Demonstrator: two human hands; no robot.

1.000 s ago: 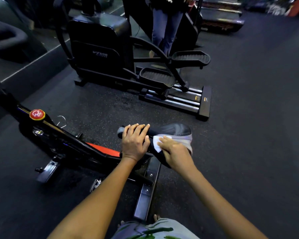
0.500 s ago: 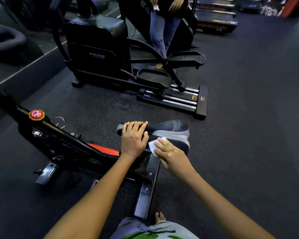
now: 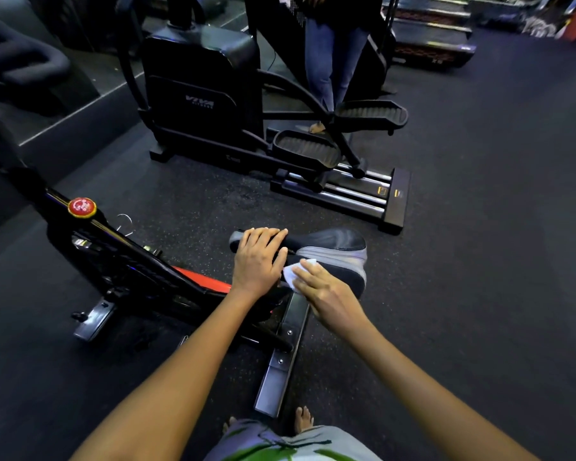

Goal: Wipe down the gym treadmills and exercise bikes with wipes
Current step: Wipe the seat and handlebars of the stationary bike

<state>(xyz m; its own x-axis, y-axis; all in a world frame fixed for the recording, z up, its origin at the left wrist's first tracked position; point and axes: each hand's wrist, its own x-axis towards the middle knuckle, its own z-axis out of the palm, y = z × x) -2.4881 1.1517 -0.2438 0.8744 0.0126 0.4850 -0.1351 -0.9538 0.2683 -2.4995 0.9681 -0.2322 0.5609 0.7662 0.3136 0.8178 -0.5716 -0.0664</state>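
Black rubber flooring [image 3: 479, 227] fills the single head view, which looks steeply down over my two bare forearms at an exercise bike [image 3: 140, 271] whose frame runs from upper left toward me. My left hand [image 3: 258, 257] lies palm down over the narrow nose of the bike saddle [image 3: 333, 242], fingers close together and curled over its far edge, probably to steady the saddle against the rubbing. My right hand [image 3: 326, 291] sits just beside it on the near side of the saddle, fingers held together and flat, pressing a small white wipe [image 3: 295, 272] against the dark upholstery; the wipe shows only at the fingertips, the rest is hidden under the palm. Saddle cleaning looks partway through, with the grey rear panel not yet reached. A red round knob [image 3: 82, 207] sits on the bike frame at left. Beyond stands a black elliptical trainer [image 3: 200, 94], and behind it a second person's jeans-clad legs [image 3: 330, 68]. Treadmills [image 3: 429, 38] line the far edge, well apart from me.
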